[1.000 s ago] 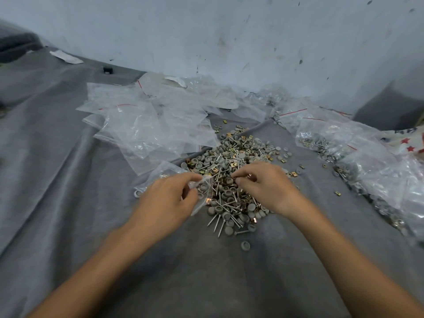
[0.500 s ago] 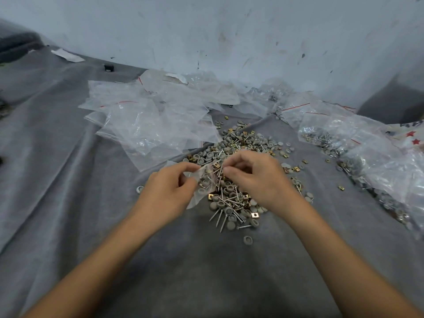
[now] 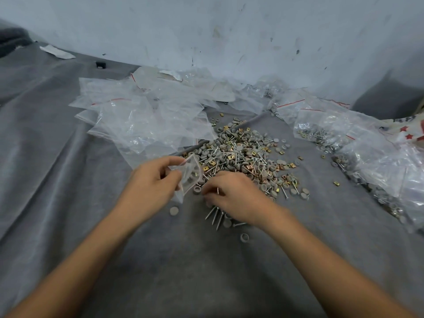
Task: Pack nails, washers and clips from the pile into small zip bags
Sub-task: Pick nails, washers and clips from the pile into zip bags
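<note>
At the near-left edge of the pile (image 3: 241,154), the left hand (image 3: 151,187) pinches a small zip bag (image 3: 189,174), long axis running near to far. Beside it the right hand (image 3: 236,196) curls over the pile; blur hides what its fingers hold. Beneath it, nails (image 3: 214,215) point nearward.

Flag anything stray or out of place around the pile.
Strays lie on the cloth apart from the pile: a grey washer below the left hand, a ring washer nearer the camera, a gold clip off right.

Soft even light, wide-angle edge distortion.
</note>
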The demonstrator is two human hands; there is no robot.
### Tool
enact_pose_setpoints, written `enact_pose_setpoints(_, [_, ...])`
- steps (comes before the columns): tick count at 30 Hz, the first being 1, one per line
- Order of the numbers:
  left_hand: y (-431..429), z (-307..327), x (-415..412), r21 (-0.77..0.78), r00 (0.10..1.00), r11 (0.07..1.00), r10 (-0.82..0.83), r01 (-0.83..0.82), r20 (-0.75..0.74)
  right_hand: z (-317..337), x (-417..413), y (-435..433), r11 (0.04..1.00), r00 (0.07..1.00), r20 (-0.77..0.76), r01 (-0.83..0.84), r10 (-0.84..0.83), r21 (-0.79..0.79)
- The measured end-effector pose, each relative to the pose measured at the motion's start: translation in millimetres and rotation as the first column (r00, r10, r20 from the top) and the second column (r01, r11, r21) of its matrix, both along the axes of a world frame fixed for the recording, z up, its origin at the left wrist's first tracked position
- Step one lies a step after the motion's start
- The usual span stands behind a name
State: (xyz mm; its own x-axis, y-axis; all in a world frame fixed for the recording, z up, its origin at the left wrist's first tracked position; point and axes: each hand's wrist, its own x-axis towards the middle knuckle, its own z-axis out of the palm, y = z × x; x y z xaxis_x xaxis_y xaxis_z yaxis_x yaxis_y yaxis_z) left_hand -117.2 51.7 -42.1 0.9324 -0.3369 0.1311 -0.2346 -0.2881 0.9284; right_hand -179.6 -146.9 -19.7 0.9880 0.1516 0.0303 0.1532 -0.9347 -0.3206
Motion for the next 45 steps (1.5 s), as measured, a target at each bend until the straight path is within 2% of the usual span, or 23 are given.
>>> enact_pose_setpoints(4, [-1,6,-2,-0.002,1.000,1.000,-0.018,0.018,0.014,-9,7,19,0.958,0.998,0.057,0.043,-0.028,-0.283])
enact_pose_setpoints(7, [0,11,-4,0.004,0.999,1.000,-0.025,0.025,0.028,-2,5,15,0.912,0.996,-0.031,0.059,-0.079,-0.406])
enact_pose_setpoints(11, [-2,13,-10,0.023,0.998,0.999,-0.040,0.039,0.045,9,1,6,0.897,0.976,-0.156,0.071,-0.154,-0.437])
enact_pose_setpoints(16, [-8,8,-12,0.077,0.997,0.996,-0.044,0.039,0.062,11,2,8,0.897,0.971,-0.169,0.079,-0.167,-0.435])
enact_pose_setpoints(19, [-4,7,-13,0.114,0.995,0.992,-0.063,0.055,0.071,13,2,4,0.930,0.975,-0.093,0.161,-0.201,-0.329])
enact_pose_setpoints(23, [1,7,-14,0.130,0.994,0.990,-0.071,0.060,0.082,24,-9,-7,0.959,0.958,0.031,0.285,-0.285,0.004])
enact_pose_setpoints(27, [-2,7,-12,0.117,0.995,0.991,-0.074,0.066,0.065,45,-15,-4,0.913,0.957,0.132,0.198,-0.259,0.356])
enact_pose_setpoints(29, [-4,7,-12,0.086,0.997,0.994,-0.071,0.068,0.036,52,-13,5,0.905,0.965,0.161,0.128,-0.209,0.406])
enact_pose_setpoints(33, [-7,5,-9,0.012,0.998,0.998,-0.066,0.066,0.006,51,-6,16,0.906,0.984,0.092,0.102,-0.153,0.410])
enact_pose_setpoints(36, [-9,2,-3,-0.018,0.998,0.998,-0.059,0.059,0.015,47,5,-1,0.853,0.948,0.100,0.222,-0.302,0.472])
enact_pose_setpoints(39, [-10,2,2,0.018,0.998,0.998,-0.055,0.054,0.037,34,18,-17,0.898,0.925,0.127,0.305,-0.359,0.317])
enact_pose_setpoints(42, [-13,1,4,0.035,0.999,0.998,-0.049,0.048,0.019,14,35,-15,0.966,0.964,0.101,0.237,-0.248,0.104])
enact_pose_setpoints(45, [-14,0,2,0.022,0.998,0.998,-0.063,0.063,0.000,0,49,-9,0.983,0.984,0.086,0.163,-0.156,-0.086])
